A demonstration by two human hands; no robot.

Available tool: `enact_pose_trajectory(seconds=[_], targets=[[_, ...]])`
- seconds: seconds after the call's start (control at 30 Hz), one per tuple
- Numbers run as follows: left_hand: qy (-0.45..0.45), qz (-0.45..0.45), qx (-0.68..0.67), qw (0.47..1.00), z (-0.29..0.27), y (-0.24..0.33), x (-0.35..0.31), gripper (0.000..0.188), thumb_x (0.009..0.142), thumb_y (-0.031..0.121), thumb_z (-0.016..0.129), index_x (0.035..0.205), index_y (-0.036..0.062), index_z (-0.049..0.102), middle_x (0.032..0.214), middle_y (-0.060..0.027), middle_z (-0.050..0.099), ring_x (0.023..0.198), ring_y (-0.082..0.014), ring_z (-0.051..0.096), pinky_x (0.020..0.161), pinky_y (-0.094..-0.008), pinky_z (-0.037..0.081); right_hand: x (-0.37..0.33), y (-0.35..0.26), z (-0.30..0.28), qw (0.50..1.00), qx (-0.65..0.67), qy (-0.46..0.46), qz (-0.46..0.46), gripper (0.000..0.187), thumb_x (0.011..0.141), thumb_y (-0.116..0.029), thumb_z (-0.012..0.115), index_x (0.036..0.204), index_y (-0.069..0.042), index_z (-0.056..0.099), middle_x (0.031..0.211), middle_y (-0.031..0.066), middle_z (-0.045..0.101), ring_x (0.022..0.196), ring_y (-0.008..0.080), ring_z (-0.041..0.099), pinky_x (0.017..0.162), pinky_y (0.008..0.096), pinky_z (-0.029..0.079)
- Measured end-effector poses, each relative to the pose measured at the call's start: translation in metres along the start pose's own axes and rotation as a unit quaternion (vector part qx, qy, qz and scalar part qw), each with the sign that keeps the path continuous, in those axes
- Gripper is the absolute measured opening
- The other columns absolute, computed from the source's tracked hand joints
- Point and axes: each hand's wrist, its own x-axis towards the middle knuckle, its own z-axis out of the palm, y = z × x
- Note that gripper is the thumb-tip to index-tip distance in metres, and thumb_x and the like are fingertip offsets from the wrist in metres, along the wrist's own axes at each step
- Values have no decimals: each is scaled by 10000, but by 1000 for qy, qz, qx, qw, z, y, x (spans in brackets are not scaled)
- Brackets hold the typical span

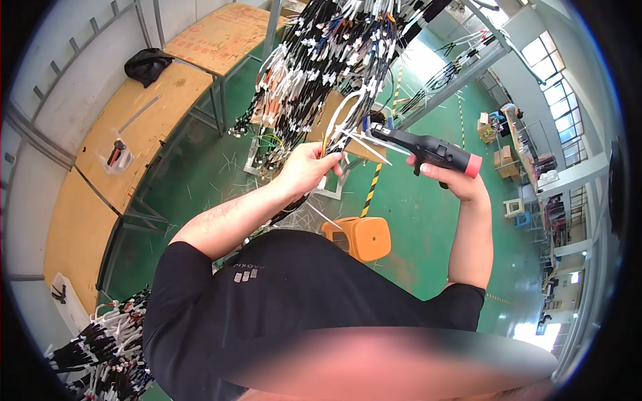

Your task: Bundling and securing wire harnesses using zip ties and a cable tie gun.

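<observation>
My left hand [309, 170] is closed around a black cable bundle [338, 142], with a few yellow wires beside the thumb. White cable ties [369, 148] stick out from the bundle just right of these fingers. My right hand [460, 182] grips a black cable tie gun [435, 151] with a red rear end. The gun's nose points left, close to the ties; whether it touches one, I cannot tell. Above both hands hangs a thick mass of wire harnesses [321, 73] with many white connectors. The held bundle runs down past my left forearm.
An orange stool [368, 238] stands on the green floor near my body. Wooden tables [144, 127] line the left side, bearing a black bag [148, 65] and a tool on clear plastic. More harnesses [110, 347] lie at lower left. A metal frame [461, 83] rises at upper right.
</observation>
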Motion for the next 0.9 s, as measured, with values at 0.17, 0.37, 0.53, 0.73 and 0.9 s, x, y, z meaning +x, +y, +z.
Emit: enact_pose_trajectory(seconds=[0.17,0.37,0.53,0.73,0.9], targets=[[54,55,111,991,0,3,-3,196,1050,215,702,961,63,787,767,43,699,626,-20,488,553,-232,380,4,-23,14,997,-51,-40,-29,328,934,-138,820,1223,-10,732,1036,40,763,888,110,647,788,311,544],[70,42,157,984,-6,8,-7,251,1038,239,719,863,71,785,710,77,632,612,-18,451,537,-241,351,8,-29,25,977,-183,-73,-75,390,918,-120,813,1270,13,708,1065,66,772,878,106,641,771,292,544],[48,22,146,988,-15,15,-7,213,1036,217,716,913,62,795,720,62,662,589,-7,443,515,-234,343,8,-23,35,994,-102,-34,-22,340,923,-136,818,1220,-1,724,1027,46,753,875,114,636,768,295,533],[36,11,115,993,-22,19,-5,181,1030,193,716,954,55,807,737,63,679,585,0,462,524,-230,361,11,-10,37,998,-64,-16,10,349,926,-127,816,1243,-13,726,1035,42,748,889,106,622,772,290,526],[59,4,141,988,-23,28,-9,274,984,247,737,780,69,779,644,45,629,573,-53,488,546,-288,386,12,-24,45,994,-97,-54,-12,364,917,-121,816,1250,-10,721,1030,42,744,877,98,616,747,268,515]])
